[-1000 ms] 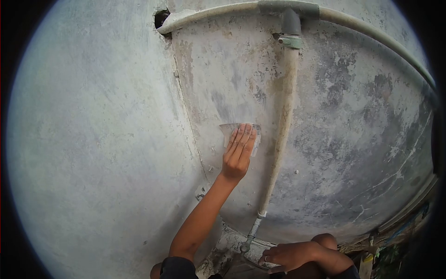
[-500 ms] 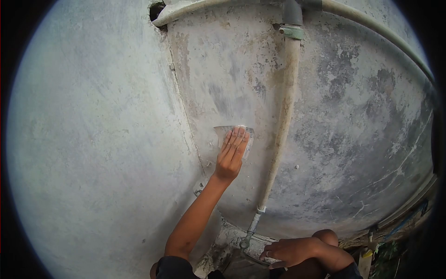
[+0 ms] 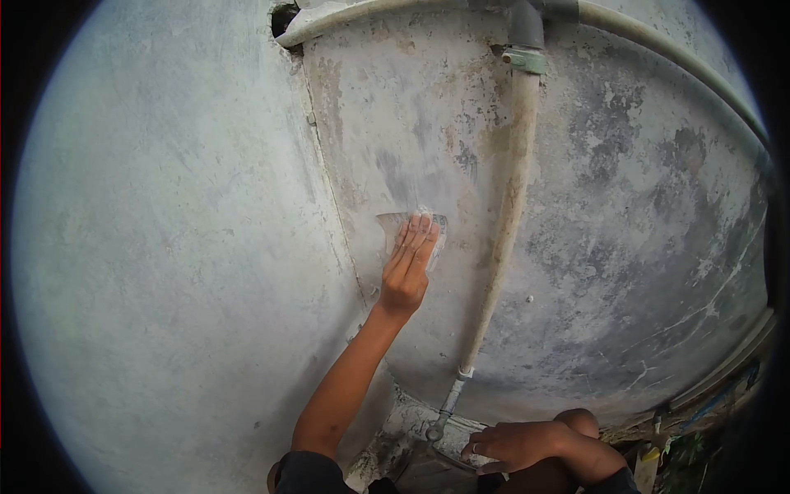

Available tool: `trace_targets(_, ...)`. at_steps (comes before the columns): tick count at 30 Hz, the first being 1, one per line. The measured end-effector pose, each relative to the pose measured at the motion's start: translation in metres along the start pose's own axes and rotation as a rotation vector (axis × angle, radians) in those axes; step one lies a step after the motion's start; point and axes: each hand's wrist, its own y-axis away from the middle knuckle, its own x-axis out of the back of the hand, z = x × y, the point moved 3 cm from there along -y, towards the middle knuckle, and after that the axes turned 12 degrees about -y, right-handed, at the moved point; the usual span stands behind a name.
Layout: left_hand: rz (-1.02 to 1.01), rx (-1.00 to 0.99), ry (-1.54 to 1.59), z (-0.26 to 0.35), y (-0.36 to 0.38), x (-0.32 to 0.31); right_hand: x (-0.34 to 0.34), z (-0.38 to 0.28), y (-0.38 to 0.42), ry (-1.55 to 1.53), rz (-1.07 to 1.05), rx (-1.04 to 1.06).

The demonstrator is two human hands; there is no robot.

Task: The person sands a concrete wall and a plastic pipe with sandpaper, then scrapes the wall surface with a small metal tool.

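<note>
My left hand lies against the upright grey wall, its fingers stretched and pressed together over a thin grey sheet of sandpaper. The palm and fingers cover most of the sheet; its corners stick out on both sides, with faint print near the right one. Pale dust coats the fingertips. Scuffed dark streaks mark the wall just above. Down at the lower right, my right hand, with a ring on one finger, hangs loosely over my bent knee. It holds nothing, and its thumb is apart from the fingers.
A pale pipe runs down the wall right of my left hand, from a grey fitting to a narrower joint. Another pipe arches along the top. A smoother wall meets this one at a cracked seam on the left.
My left hand and the sandpaper have slid a short way up the wall and slightly left. The view has shifted a little. My right hand stays on the knee.
</note>
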Motion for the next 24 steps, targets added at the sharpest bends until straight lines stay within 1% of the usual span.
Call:
trace_targets(2, -0.041, 0.005, 0.012, 0.003, 0.019, 0.001, 0.000, -0.004, 0.001, -0.001, -0.001, -0.004)
trace_targets(4, -0.053, -0.018, 0.018, 0.004, 0.009, 0.005, -0.001, -0.002, 0.003, -0.020, 0.011, 0.025)
trace_targets(8, -0.015, -0.077, -0.008, -0.013, -0.051, 0.013, -0.002, 0.000, -0.001, -0.008, 0.015, 0.037)
trace_targets(10, 0.024, -0.069, -0.025, -0.018, -0.073, 0.016, 0.001, -0.002, -0.004, 0.001, 0.006, 0.029)
trace_targets(12, 0.079, -0.049, -0.035, -0.019, -0.084, 0.014, -0.004, 0.008, -0.006, 0.001, 0.046, 0.066)
trace_targets(13, 0.079, -0.014, -0.026, -0.017, -0.077, 0.012, -0.005, 0.011, -0.007, 0.002, 0.066, 0.088)
trace_targets(15, 0.074, 0.054, -0.002, -0.007, -0.045, 0.007, -0.004, 0.010, -0.007, 0.010, 0.064, 0.055)
trace_targets(18, 0.001, 0.060, 0.001, 0.007, 0.022, -0.001, -0.001, 0.004, -0.002, 0.032, 0.056, -0.005)
trace_targets(20, -0.035, 0.049, 0.016, 0.011, 0.045, -0.003, -0.003, 0.004, -0.002, 0.042, 0.064, -0.018)
trace_targets(24, 0.057, 0.037, 0.003, 0.003, -0.009, -0.002, -0.006, 0.013, 0.001, 0.047, 0.073, 0.004)
